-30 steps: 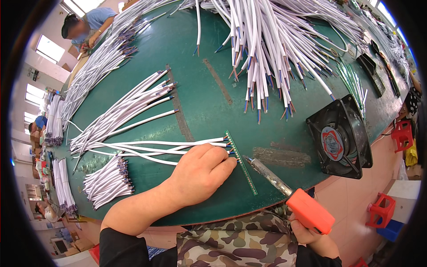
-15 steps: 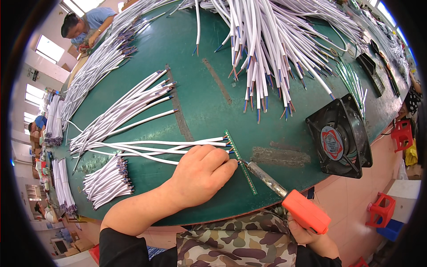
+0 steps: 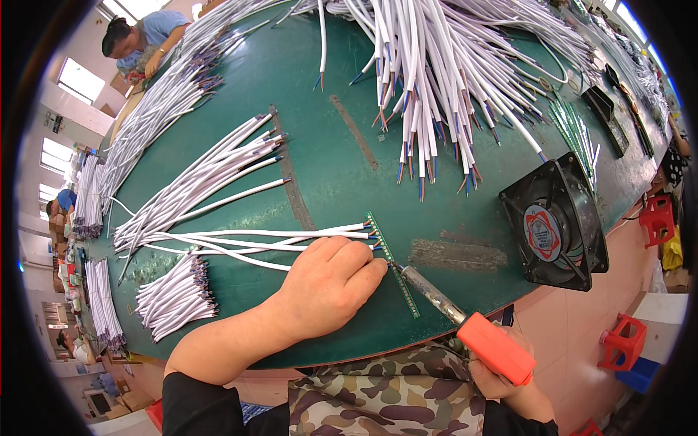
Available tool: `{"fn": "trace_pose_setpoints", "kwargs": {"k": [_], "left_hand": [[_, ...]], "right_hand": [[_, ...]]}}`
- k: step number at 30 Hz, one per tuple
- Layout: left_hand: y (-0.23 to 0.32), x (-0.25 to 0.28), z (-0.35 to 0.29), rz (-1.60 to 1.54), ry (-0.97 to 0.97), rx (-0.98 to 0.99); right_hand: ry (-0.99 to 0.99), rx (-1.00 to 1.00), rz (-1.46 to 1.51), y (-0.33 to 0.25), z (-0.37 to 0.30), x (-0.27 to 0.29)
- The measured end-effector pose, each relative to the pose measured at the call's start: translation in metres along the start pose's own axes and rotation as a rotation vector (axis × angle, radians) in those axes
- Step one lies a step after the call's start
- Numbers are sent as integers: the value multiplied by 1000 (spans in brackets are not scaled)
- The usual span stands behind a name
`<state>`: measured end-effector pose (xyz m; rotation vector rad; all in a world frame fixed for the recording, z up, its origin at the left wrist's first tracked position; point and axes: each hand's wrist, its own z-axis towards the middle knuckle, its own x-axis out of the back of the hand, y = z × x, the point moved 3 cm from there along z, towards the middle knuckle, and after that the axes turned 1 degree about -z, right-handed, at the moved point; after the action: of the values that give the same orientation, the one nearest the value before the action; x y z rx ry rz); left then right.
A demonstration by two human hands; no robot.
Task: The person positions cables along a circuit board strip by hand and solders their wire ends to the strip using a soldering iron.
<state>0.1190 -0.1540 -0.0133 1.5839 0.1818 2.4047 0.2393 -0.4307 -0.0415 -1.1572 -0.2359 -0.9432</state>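
Observation:
My left hand point(image 3: 336, 280) is closed in a pinch at the narrow green circuit board strip point(image 3: 407, 294). White cables point(image 3: 273, 247) run in from the left and pass under its fingers; the pinched end itself is mostly hidden. Several cable ends with brown and blue wires lie on the upper part of the strip. In my right hand point(image 3: 494, 374) is a soldering iron point(image 3: 496, 347) with an orange-red handle. Its metal tip meets the strip right beside my left fingertips.
A black square fan point(image 3: 554, 221) stands on the green table point(image 3: 247, 327) at the right. Big heaps of white cables point(image 3: 429, 80) cover the far side, and bundles point(image 3: 174, 294) lie left. Thin green strips point(image 3: 574, 134) rest behind the fan. Another person point(image 3: 142, 43) works at far left.
The soldering iron and my right hand have shifted slightly to the left, with the tip still at the strip. My left hand stays nearly in place.

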Motion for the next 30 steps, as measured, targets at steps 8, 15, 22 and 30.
{"fn": "trace_pose_setpoints", "kwargs": {"k": [8,15,22,30], "left_hand": [[1,4,3,-13,24,18],[2,3,2,-8,15,16],[2,2,2,-4,16,14],[2,2,3,-2,19,16]], "right_hand": [[19,-37,51,12,-30,-2],[80,-37,-88,11,-35,-1],[58,7,46,8,-17,-1],[27,-13,-24,2,-9,-1]]}}
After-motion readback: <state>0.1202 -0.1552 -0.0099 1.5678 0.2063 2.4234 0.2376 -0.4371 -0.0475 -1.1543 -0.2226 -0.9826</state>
